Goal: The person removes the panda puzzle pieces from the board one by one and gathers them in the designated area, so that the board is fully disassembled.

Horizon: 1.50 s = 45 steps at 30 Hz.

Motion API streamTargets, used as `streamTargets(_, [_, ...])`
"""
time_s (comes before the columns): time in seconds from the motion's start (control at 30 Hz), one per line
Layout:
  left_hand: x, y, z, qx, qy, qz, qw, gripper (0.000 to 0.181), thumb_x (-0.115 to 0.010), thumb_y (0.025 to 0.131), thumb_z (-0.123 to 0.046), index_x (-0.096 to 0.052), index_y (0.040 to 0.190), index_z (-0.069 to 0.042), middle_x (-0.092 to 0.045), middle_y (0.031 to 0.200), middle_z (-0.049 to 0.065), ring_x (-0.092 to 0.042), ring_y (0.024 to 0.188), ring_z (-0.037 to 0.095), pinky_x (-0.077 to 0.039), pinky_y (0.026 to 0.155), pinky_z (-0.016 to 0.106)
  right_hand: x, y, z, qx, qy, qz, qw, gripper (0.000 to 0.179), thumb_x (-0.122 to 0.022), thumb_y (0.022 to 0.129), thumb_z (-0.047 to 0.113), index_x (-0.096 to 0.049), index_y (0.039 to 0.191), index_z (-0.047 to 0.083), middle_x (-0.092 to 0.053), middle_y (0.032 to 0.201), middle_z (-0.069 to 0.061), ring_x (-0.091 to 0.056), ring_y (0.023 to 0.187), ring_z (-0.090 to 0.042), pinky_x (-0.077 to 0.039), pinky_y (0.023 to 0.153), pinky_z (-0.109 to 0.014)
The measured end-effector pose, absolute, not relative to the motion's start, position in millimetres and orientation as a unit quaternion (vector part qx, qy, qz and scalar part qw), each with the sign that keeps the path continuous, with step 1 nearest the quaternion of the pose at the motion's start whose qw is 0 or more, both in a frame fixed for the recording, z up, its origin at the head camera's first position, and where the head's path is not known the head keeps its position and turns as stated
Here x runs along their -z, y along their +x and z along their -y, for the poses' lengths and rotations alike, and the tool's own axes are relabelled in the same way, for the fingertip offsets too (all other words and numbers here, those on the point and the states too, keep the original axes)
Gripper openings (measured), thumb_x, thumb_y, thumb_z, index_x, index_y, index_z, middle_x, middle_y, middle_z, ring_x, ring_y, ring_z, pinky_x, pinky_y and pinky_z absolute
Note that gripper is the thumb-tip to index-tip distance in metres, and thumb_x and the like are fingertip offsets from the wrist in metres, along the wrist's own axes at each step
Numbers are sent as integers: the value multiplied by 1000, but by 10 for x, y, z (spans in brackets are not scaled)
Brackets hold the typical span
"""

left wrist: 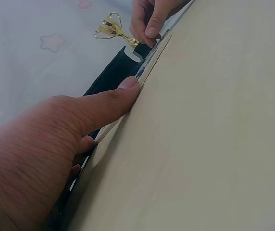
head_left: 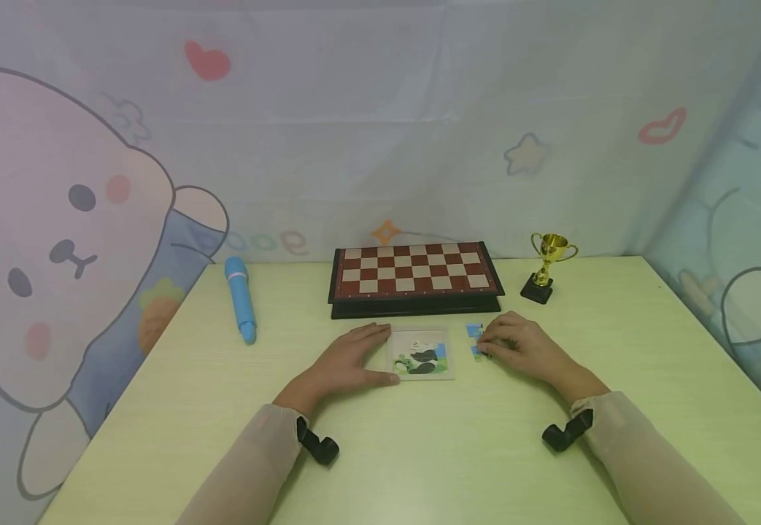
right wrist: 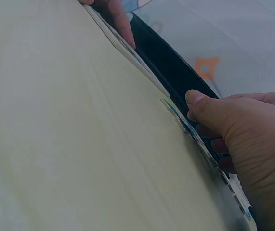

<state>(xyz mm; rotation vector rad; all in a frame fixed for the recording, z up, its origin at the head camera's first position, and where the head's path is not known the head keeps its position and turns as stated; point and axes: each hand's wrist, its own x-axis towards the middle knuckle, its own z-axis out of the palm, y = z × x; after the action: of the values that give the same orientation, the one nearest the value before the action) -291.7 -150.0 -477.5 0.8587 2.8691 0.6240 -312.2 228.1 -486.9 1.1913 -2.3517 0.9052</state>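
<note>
A small square puzzle tray [head_left: 421, 378] lies flat on the table, partly filled with a black, white and green picture. My left hand [head_left: 349, 362] holds its left side, the thumb on the near edge and the fingers by the far corner. Just right of the tray lie several loose puzzle pieces [head_left: 473, 331] with blue and green print. Over them, my right hand [head_left: 523, 345] pinches at a puzzle piece that its fingertips mostly hide. In the right wrist view, the loose pieces [right wrist: 191, 130] appear edge-on beside the curled fingers [right wrist: 207, 131].
Behind the tray stands a red-and-white chessboard box [head_left: 414, 281]. A gold trophy cup [head_left: 541, 273] on a black base is at the back right, and a blue pen-like stick [head_left: 241, 297] lies at the back left. A printed cloth [head_left: 354, 131] hangs behind the table [head_left: 433, 467].
</note>
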Motion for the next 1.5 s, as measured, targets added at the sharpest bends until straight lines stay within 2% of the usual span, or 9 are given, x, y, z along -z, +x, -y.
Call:
streamTargets(0.3, [4791, -2929, 1509, -204, 282, -937, 40, 96, -62, 83, -74, -35, 158, -22, -30, 164, -4, -23, 151, 21, -20, 121, 49, 4859, -3109, -2249, -329, 413, 827, 192, 14, -80, 86, 7, -78, 96, 17, -68, 100, 5, -60, 95, -11, -48, 73, -22])
streamTargets(0.7, [4798, -2947, 1484, -197, 282, -938, 35, 96, -61, 82, -75, -35, 158, -22, -30, 163, -3, -24, 151, 21, -21, 121, 49, 4821, -3126, -2170, -350, 427, 814, 179, 15, -78, 88, 7, -77, 98, 17, -68, 103, 4, -61, 98, -13, -51, 77, -24])
streamTargets(0.87, [4794, -2940, 1482, -193, 279, -940, 35, 96, -62, 83, -74, -35, 158, -21, -30, 164, -4, -24, 151, 20, -21, 121, 48, 4828, -3160, -2042, -344, 421, 823, 162, 12, -77, 91, 16, -76, 101, 23, -68, 104, 11, -60, 98, -9, -52, 77, -26])
streamTargets(1.03, [4800, -2929, 1489, -201, 282, -938, 36, 95, -63, 83, -72, -36, 158, -20, -31, 163, -2, -25, 151, 22, -21, 121, 49, 4809, -3187, -1779, -327, 418, 835, 142, 10, -74, 93, 25, -76, 103, 23, -67, 105, 13, -56, 96, -7, -51, 76, -31])
streamTargets(1.17, [4803, -2923, 1493, -202, 283, -937, 32, 95, -63, 83, -73, -37, 158, -21, -32, 163, -2, -25, 150, 23, -23, 120, 50, 4785, -3201, -1536, -306, 418, 847, 116, 20, -72, 94, 38, -75, 107, 23, -65, 108, 14, -55, 101, -6, -51, 83, -34])
streamTargets(1.3, [4789, -2921, 1494, -203, 281, -937, 33, 95, -62, 83, -74, -36, 158, -21, -32, 163, -3, -25, 150, 22, -23, 120, 49, 4809, -3253, -1355, -255, 426, 860, 119, 33, -72, 92, 48, -74, 111, 21, -64, 111, 11, -53, 102, -8, -51, 87, -34])
streamTargets(1.5, [4778, -2912, 1493, -206, 282, -936, 36, 94, -63, 83, -72, -37, 158, -21, -32, 163, -3, -25, 150, 22, -23, 120, 49, 4836, -3259, -1268, -218, 428, 866, 139, 35, -74, 90, 47, -72, 109, 18, -65, 110, 5, -53, 103, -15, -50, 91, -37])
